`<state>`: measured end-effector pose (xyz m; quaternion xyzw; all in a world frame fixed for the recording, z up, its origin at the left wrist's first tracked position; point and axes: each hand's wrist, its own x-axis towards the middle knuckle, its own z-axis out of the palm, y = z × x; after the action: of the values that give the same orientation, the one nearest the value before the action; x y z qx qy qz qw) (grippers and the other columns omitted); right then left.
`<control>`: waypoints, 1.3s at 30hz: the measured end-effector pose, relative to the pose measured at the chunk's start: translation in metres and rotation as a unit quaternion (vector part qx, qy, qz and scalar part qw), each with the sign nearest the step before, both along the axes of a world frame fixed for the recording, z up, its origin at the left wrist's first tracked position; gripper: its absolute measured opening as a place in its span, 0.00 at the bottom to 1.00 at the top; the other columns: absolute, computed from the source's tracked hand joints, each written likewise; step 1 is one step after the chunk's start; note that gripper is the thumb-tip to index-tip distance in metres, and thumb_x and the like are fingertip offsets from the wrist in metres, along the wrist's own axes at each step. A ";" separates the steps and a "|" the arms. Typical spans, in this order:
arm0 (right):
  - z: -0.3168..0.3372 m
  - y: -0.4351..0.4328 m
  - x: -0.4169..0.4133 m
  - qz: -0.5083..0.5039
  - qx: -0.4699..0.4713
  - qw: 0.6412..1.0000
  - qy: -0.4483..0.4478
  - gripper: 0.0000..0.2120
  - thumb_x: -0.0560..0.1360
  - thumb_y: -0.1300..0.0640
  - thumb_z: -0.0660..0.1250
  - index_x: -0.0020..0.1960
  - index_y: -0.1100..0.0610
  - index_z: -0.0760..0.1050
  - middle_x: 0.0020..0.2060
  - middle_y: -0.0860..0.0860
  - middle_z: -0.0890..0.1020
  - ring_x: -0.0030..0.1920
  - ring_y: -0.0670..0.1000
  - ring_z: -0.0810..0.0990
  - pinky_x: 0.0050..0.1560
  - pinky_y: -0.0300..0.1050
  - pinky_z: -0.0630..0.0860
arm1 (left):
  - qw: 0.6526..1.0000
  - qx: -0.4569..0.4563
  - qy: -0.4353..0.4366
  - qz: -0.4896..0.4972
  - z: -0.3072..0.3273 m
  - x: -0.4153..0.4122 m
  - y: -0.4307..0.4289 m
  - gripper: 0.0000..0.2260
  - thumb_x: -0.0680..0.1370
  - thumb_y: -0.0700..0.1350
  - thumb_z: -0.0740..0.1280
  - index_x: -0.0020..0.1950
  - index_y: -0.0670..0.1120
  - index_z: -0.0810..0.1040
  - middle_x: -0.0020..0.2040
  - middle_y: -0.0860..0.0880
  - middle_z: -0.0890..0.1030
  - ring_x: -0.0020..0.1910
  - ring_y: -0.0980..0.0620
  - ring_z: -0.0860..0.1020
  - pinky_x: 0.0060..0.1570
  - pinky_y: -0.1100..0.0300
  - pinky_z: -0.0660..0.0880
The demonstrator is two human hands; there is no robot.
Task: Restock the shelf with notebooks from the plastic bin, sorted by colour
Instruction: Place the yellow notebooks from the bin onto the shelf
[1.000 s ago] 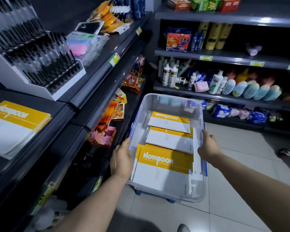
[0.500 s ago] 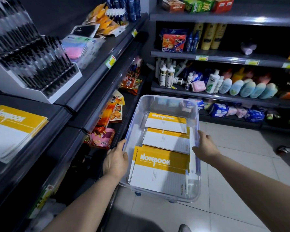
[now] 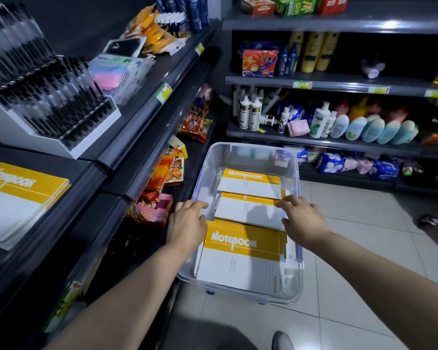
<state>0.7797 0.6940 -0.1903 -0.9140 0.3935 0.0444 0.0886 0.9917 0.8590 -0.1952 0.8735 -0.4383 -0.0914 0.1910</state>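
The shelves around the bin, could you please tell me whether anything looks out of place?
Yes. A white bottle lies on its side among upright ones on the right-hand shelf, and the snack packets on the lower left shelf lie jumbled at different angles.

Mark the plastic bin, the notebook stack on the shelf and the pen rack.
plastic bin [image 3: 238,155]: head view, far wall.
notebook stack on the shelf [image 3: 15,183]: head view, yellow band.
pen rack [image 3: 36,133]: head view, white base.
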 end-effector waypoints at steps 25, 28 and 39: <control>-0.028 -0.065 0.019 0.228 0.060 0.972 0.015 0.22 0.77 0.59 0.61 0.70 0.50 0.68 0.67 0.51 0.72 0.68 0.54 0.70 0.66 0.48 0.67 | 0.931 0.337 -0.041 -0.132 -0.036 -0.039 -0.071 0.23 0.79 0.45 0.64 0.74 0.51 0.65 0.70 0.48 0.69 0.70 0.46 0.64 0.66 0.49 0.65; -0.031 -0.065 0.016 0.229 0.053 0.972 0.025 0.22 0.77 0.58 0.61 0.71 0.50 0.67 0.68 0.50 0.71 0.68 0.54 0.69 0.67 0.48 0.65 | 0.926 0.351 -0.048 -0.130 -0.037 -0.042 -0.068 0.26 0.77 0.50 0.67 0.74 0.52 0.66 0.68 0.48 0.69 0.69 0.46 0.63 0.65 0.50 0.64; -0.028 -0.061 0.022 0.187 0.054 0.980 0.046 0.24 0.76 0.59 0.63 0.71 0.50 0.67 0.68 0.50 0.72 0.68 0.53 0.70 0.68 0.48 0.66 | 0.945 0.306 0.031 -0.113 -0.011 -0.039 -0.052 0.22 0.76 0.43 0.69 0.68 0.48 0.66 0.63 0.44 0.77 0.62 0.42 0.74 0.57 0.55 0.66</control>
<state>0.8015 0.6334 -0.2186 -0.9623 0.2161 0.1234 0.1100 0.9526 0.8066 -0.2062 0.8312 -0.4792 -0.2691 -0.0838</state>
